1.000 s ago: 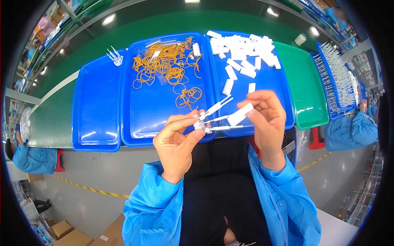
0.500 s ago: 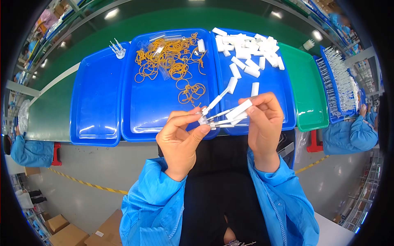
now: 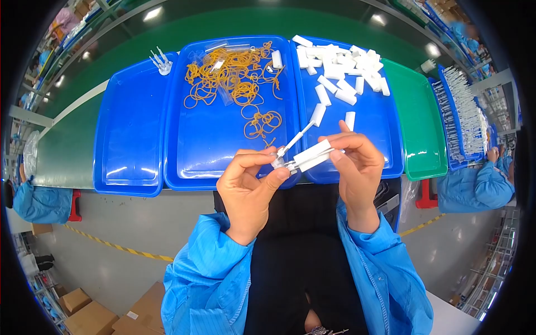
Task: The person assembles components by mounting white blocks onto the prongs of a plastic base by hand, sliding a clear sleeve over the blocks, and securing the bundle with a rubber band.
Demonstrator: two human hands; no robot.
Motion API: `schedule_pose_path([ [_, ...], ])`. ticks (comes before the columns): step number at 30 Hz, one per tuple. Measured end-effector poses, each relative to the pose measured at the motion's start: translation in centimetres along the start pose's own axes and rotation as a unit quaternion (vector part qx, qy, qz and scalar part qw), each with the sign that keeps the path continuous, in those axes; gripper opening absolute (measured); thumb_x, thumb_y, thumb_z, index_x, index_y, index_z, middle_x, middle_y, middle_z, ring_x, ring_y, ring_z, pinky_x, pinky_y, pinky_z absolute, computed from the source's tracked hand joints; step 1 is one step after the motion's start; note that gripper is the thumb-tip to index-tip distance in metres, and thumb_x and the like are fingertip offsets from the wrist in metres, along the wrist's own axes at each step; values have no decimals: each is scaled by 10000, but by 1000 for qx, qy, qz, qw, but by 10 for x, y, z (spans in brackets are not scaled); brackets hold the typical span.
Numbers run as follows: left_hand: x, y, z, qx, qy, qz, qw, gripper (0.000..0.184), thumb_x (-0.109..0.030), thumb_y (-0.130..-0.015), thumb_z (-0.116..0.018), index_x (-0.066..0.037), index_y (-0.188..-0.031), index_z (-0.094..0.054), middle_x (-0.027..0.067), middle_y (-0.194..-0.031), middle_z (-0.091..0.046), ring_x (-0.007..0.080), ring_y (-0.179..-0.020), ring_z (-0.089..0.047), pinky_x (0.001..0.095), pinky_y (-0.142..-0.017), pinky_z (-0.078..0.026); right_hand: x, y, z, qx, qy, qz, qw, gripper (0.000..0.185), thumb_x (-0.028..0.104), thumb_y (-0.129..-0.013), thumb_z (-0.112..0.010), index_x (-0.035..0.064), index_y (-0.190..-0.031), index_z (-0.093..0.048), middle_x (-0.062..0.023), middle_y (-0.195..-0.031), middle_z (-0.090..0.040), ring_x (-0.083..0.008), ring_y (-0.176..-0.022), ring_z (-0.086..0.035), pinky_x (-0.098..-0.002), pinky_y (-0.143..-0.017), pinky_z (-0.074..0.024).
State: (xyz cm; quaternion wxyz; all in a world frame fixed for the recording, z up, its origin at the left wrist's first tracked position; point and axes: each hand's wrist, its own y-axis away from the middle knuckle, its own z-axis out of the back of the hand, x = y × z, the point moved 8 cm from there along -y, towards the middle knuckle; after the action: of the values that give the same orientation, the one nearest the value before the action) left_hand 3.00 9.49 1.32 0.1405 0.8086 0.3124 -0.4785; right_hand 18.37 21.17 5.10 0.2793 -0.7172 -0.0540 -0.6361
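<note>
My left hand (image 3: pixel 249 190) pinches the base of a white pronged part (image 3: pixel 279 162), whose thin prongs point right and up-right. My right hand (image 3: pixel 357 173) holds a white block (image 3: pixel 314 153) between thumb and fingers. The block lies along the lower prongs; whether they run inside it or beside it cannot be told. One prong (image 3: pixel 301 135) stands apart, pointing to the upper right. Behind the hands, a blue tray (image 3: pixel 368 139) holds a pile of white blocks (image 3: pixel 335 71), with a few loose ones nearer me.
A blue tray (image 3: pixel 206 134) holds tangled orange bands (image 3: pixel 243 89). Left of it is another blue tray (image 3: pixel 131 128), with a pronged part (image 3: pixel 162 64) at its corner. At right are a green tray (image 3: pixel 421 134) and racks of pronged parts (image 3: pixel 460 111). People in blue sleeves sit at both sides.
My right hand has brought the white block left, closer to the base, over the lower prongs. My left hand keeps its hold. The view has shifted slightly.
</note>
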Motion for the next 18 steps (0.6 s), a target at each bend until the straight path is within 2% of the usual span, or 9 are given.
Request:
schedule_pose_path([
  [1,3,0,2,-7,3,13,1000,265,111,-729,-724,30,-961,-623,109,-975,-583,260,-1035,-602,357,-920,-498,3,0,-2,25,24,19,999,115,7,-775,-670,32,-879,-628,-121,-893,-694,-196,-881,-663,-489,-1105,-185],
  [4,5,1,4,-11,6,20,1000,262,107,-732,-724,29,-962,-624,109,-978,-584,261,-1035,-602,349,-909,-504,12,-4,-7,62,48,55,995,132,9,-755,-688,41,-876,-647,-110,-891,-700,-187,-875,-664,-492,-1085,-206],
  [9,-2,2,-1,22,-27,-23,999,256,108,-737,-719,27,-963,-627,110,-987,-584,260,-1039,-602,340,-901,-508,8,-8,-16,118,67,33,990,123,8,-744,-697,62,-848,-660,-81,-872,-705,-182,-866,-664,-476,-1063,-225],
  [14,4,1,3,20,-28,3,999,257,116,-753,-696,22,-982,-624,113,-1008,-583,259,-1060,-591,358,-896,-528,7,-8,-19,129,85,41,987,105,19,-744,-700,70,-828,-663,-69,-881,-705,-170,-882,-659,-470,-1047,-245],
  [15,2,0,1,22,-28,4,999,257,116,-753,-696,22,-982,-624,113,-1008,-583,259,-1060,-591,358,-896,-528,10,-7,-23,158,110,58,980,122,25,-746,-698,66,-855,-664,-70,-903,-702,-170,-895,-655,-466,-1046,-246],
  [17,7,0,-2,12,9,73,997,271,60,-808,-660,11,-1062,-579,138,-1111,-568,271,-1080,-582,382,-811,-574,14,-8,-23,179,140,77,971,141,30,-748,-696,62,-882,-665,-72,-925,-700,-171,-908,-650,-462,-1045,-247],
  [18,5,0,-6,20,12,75,997,271,60,-808,-660,11,-1062,-579,138,-1111,-568,271,-1080,-582,382,-811,-574,18,-10,-18,168,113,84,976,169,45,-751,-696,61,-917,-662,-73,-950,-693,-178,-915,-647,-437,-1022,-289],
])
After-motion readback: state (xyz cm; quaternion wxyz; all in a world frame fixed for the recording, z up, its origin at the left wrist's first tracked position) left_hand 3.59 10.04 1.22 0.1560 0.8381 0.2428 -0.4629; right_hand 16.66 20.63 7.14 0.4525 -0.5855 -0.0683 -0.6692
